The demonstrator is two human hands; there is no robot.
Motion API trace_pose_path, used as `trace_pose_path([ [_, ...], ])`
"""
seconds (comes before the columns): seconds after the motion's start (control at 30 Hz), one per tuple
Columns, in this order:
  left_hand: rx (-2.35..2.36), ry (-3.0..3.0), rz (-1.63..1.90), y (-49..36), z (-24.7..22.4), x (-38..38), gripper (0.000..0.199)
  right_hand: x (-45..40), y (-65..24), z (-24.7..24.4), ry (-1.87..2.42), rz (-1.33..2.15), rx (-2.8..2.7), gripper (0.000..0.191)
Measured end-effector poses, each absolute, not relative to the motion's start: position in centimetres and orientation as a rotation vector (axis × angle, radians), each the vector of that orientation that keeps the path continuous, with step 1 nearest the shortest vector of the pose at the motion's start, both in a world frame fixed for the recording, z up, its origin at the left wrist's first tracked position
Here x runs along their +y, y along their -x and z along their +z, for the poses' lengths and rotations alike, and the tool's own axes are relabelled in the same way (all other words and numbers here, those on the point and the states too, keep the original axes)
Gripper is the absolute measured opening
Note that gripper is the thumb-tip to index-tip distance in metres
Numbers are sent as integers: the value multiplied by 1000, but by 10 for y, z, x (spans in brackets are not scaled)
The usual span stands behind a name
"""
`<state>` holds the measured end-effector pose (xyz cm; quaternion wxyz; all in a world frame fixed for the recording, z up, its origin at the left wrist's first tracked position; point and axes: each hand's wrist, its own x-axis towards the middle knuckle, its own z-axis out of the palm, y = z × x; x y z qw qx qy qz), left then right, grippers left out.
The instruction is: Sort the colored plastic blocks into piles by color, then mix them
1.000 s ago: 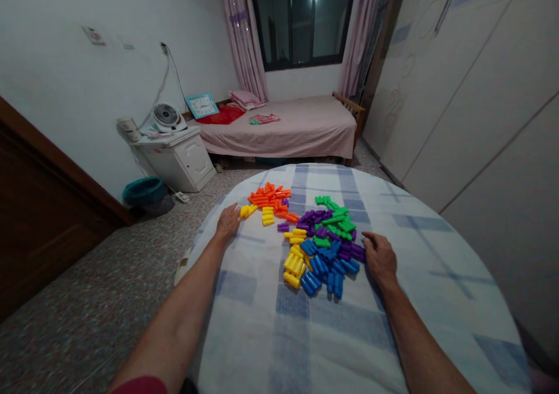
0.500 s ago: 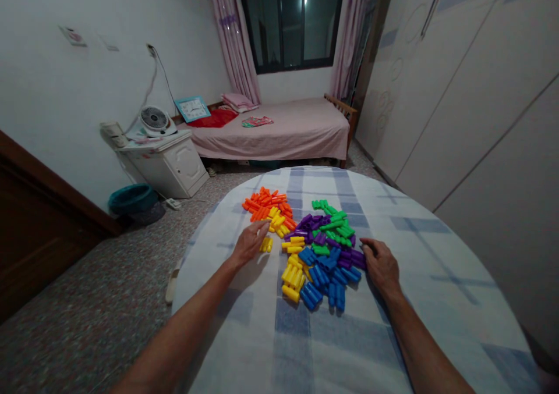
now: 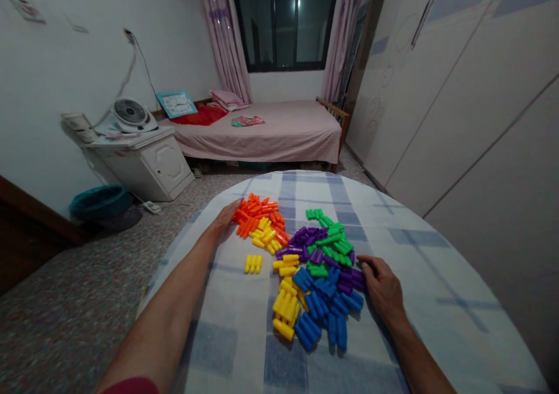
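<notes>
My left hand lies open against the orange plastic pegs, gripping nothing; a short row of yellow plastic pegs lies apart. My right hand, fingers curled, touches purple plastic pegs; any hold there cannot be confirmed.

The left hand is stretching forward, lying flat with fingers together, while the right hand is curling its fingers inward!
</notes>
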<state>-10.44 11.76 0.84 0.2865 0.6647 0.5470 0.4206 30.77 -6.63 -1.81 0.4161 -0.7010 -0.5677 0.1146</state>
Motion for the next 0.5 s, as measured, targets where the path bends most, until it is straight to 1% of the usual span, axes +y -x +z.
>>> trace_pose_path([
  [0.1, 1423, -1660, 1062, 92, 15, 118, 58, -66, -306, -17, 1756, 296, -1427, 36],
  [0.27, 1347, -1658, 1034, 66, 15, 100, 57, -67, -305, -17, 1754, 288, -1430, 35],
  [0.4, 1233, -1772, 1061, 37, 16, 70, 50, -67, -305, -17, 1749, 289, -1435, 34],
  [0.5, 1080, -1960, 1041, 13, 29, 43, 44, -67, -306, -17, 1743, 304, -1427, 34],
])
